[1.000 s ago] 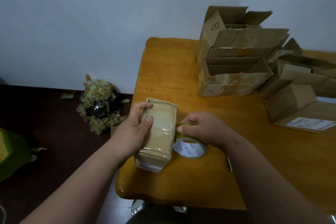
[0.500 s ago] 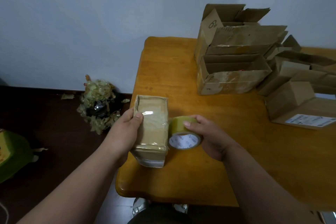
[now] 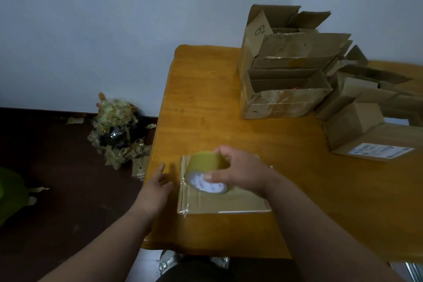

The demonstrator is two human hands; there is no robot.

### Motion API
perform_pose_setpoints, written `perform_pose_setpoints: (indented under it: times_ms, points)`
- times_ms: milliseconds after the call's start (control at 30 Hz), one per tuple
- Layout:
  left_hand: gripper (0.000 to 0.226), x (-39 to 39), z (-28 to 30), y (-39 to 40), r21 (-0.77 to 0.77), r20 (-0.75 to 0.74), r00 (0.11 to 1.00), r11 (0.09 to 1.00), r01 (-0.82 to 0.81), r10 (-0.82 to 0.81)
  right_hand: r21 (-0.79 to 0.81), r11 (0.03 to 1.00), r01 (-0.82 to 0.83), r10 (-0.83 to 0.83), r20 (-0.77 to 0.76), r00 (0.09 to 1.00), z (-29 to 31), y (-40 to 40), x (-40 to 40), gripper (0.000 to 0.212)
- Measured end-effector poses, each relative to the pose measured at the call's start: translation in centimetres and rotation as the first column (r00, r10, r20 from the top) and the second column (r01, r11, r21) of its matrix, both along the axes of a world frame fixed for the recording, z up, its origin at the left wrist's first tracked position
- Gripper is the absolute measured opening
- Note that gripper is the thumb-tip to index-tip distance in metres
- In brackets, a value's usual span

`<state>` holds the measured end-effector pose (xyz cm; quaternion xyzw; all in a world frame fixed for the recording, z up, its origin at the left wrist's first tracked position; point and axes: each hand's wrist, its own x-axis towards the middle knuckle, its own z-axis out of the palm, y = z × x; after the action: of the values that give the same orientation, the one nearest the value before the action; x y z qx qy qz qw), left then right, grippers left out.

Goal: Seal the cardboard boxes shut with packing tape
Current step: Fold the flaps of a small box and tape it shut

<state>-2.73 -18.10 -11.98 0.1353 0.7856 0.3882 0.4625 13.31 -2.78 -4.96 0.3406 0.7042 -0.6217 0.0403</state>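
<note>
Box (image 3: 224, 199) now lies flat near the tabletop's (image 3: 229, 98) front-left corner; left hand (image 3: 158, 184) has let go, fingers loose; right hand (image 3: 240, 173) grips the tape (image 3: 206, 173) over it, ready for another strip

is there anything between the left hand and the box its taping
Nothing visible. The left hand is open beside the left edge of the flat box, with only bare table between them. The right hand holds the tape roll over the box top.

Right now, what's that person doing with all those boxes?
A person is taping boxes shut. The right hand grips a yellowish-brown roll of packing tape over a flat brown cardboard box on the orange wooden table. The left hand rests open beside it. Open cardboard boxes wait behind.
</note>
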Motion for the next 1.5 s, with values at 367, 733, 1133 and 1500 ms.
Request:
perform_pose_setpoints:
  times_ms: [367,733,1133,1500]
  points:
    - [0.104,0.3,-2.0,0.9,-0.029,-0.411,0.705,0.781,0.624,-0.578,0.058,0.998,-0.013,0.012,0.018,1.0,-1.3,-0.9,-0.6,0.045]
    - [0.09,0.5,-2.3,0.4,-0.348,-0.466,0.569,0.731,0.586,-0.678,0.206,0.972,-0.115,0.077,0.184,0.98,0.7,2.6,2.8,0.042]
    - [0.053,1.5,5.0,7.0,0.126,0.002,0.769,0.763,0.634,-0.639,0.277,0.947,-0.161,0.141,0.09,0.986,1.5,3.4,1.4,0.002]
    - [0.027,1.6,3.8,8.4,0.129,0.019,0.762,0.757,0.64,-0.647,0.581,0.712,0.394,-0.543,0.1,0.834,-4.1,8.4,8.1,0.015]
